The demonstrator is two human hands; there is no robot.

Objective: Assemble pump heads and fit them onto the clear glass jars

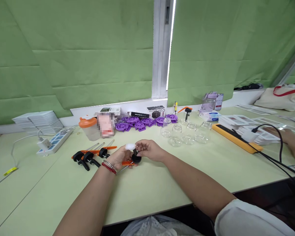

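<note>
Near the middle of the table, my two hands come together around a black lid mechanism (136,159) with an orange lever and a thin metal rod. My left hand (121,157) is closed around it from the left, the rod pointing down past the fingers. A small white rounded piece (130,146) shows at the left thumb; what it is I cannot make out. My right hand (151,150) pinches the black upright part from the right. Several similar black-and-orange lid mechanisms (89,156) lie left of my left hand, rods pointing away.
Clear glass jars (182,136) stand to the right, one farther back under a black lid (186,111). Purple plastic wheels (137,123) lie behind. An orange-lidded cup (88,127) and a power strip (55,142) stand left. A yellow power strip (236,139) and another person's arm (293,144) are right.
</note>
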